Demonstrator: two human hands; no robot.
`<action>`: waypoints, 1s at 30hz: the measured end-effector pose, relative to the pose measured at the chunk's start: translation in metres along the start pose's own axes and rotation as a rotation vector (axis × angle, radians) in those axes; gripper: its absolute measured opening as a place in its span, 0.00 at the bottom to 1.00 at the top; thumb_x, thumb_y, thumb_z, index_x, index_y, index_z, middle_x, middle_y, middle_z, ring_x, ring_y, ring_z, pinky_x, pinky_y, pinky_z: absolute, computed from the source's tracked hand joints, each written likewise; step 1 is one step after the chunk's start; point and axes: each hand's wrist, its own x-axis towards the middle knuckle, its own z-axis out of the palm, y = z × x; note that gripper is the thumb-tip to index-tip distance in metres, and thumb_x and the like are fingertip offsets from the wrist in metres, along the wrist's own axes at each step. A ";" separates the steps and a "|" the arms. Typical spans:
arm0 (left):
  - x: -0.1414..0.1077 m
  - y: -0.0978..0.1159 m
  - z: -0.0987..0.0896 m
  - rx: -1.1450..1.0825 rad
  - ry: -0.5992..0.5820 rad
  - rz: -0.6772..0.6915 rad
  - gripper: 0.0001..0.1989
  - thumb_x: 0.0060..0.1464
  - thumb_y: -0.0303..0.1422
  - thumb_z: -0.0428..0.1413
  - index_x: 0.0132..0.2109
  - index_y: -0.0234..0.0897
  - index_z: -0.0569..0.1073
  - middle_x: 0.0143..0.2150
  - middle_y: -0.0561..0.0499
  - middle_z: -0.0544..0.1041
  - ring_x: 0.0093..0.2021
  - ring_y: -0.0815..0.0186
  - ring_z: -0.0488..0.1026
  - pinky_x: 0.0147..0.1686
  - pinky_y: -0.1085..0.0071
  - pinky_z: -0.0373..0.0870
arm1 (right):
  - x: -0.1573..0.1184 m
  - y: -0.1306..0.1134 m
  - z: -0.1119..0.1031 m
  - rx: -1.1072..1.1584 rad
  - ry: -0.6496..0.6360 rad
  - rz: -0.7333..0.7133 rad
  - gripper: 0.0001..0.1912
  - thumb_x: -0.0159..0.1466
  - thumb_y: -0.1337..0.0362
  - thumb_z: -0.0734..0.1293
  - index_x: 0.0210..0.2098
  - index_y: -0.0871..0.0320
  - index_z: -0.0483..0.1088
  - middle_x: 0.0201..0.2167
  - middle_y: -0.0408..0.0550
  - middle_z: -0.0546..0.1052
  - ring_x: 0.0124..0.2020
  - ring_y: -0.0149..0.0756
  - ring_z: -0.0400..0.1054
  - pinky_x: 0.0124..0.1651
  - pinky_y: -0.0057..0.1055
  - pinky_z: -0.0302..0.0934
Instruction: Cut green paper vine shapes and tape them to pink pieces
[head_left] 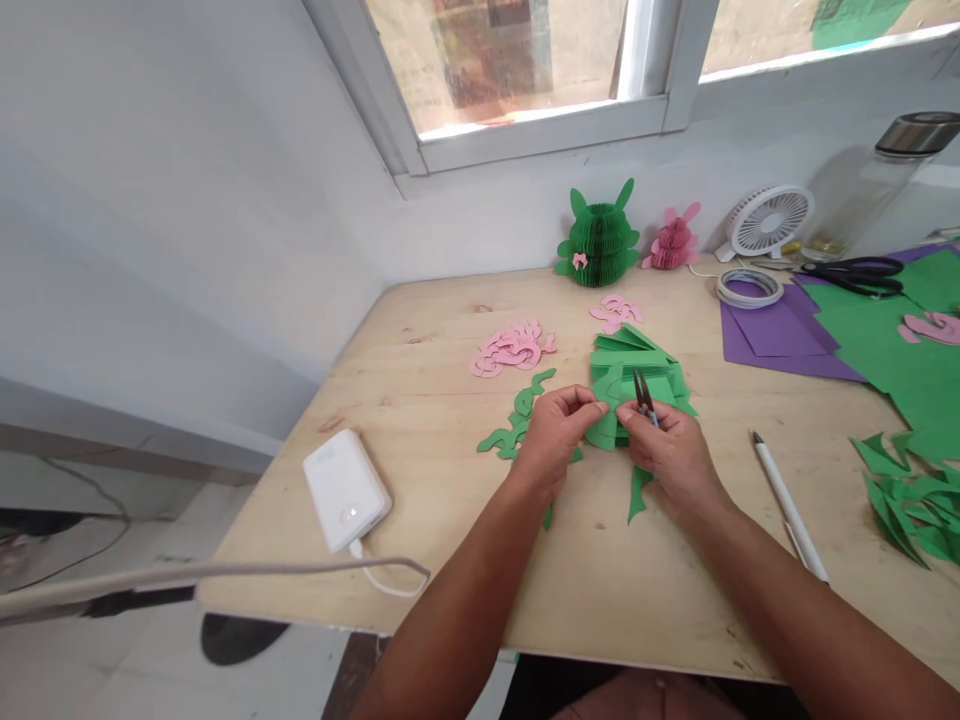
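Between thumb and fingertips, my left hand (556, 432) pinches a piece of green paper (602, 430) with a curved edge. My right hand (673, 450) is closed around small scissors (642, 388), their blades pointing away from me. Its thumb and finger also meet the right edge of that paper. Under and behind both hands lies a stack of folded green paper (631, 358). Curvy green cutouts (517, 420) are partly hidden by my left hand. A pointed green scrap (637, 492) rests below my right hand.
Pink cutouts (514, 350) lie farther back. Honeycomb paper figures, green (600, 245) and pink (673, 243), stand by the wall near a white fan (772, 222). Rightward are tape (750, 287), black scissors (855, 272), a pen (789, 510) and green scraps (922, 510). A white power bank (345, 490) sits left.
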 end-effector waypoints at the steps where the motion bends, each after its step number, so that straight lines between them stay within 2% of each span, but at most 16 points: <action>1: 0.000 0.000 0.000 0.012 -0.013 0.000 0.13 0.37 0.36 0.62 0.22 0.35 0.66 0.19 0.59 0.61 0.20 0.76 0.56 0.21 0.76 0.52 | 0.000 -0.001 0.000 0.004 0.007 0.002 0.21 0.44 0.51 0.76 0.24 0.60 0.68 0.13 0.32 0.52 0.15 0.21 0.41 0.18 0.24 0.35; 7: -0.002 -0.001 0.000 0.044 0.001 0.014 0.11 0.39 0.35 0.62 0.22 0.35 0.67 0.18 0.58 0.62 0.20 0.76 0.57 0.20 0.77 0.52 | 0.001 -0.002 -0.001 -0.038 0.037 -0.014 0.20 0.44 0.52 0.75 0.24 0.60 0.68 0.13 0.33 0.55 0.16 0.22 0.43 0.18 0.25 0.36; 14: -0.003 -0.004 0.006 -0.085 0.007 -0.003 0.14 0.37 0.39 0.64 0.25 0.35 0.69 0.19 0.58 0.66 0.20 0.76 0.61 0.21 0.77 0.58 | 0.002 0.001 -0.002 -0.055 0.053 -0.040 0.20 0.44 0.52 0.75 0.24 0.60 0.68 0.13 0.33 0.55 0.16 0.22 0.43 0.18 0.24 0.37; 22: 0.003 0.004 -0.006 -0.122 0.014 0.028 0.11 0.37 0.34 0.63 0.25 0.36 0.68 0.20 0.56 0.70 0.21 0.71 0.67 0.24 0.73 0.65 | -0.002 -0.005 -0.001 -0.007 -0.129 0.001 0.23 0.51 0.44 0.70 0.29 0.59 0.69 0.12 0.34 0.56 0.14 0.23 0.43 0.17 0.24 0.35; 30: 0.002 0.016 -0.020 -0.106 -0.071 0.047 0.09 0.38 0.32 0.61 0.25 0.35 0.68 0.22 0.53 0.73 0.23 0.69 0.71 0.27 0.73 0.66 | -0.003 -0.002 -0.004 -0.196 -0.292 0.052 0.26 0.55 0.41 0.67 0.31 0.62 0.72 0.11 0.35 0.57 0.13 0.23 0.43 0.17 0.24 0.35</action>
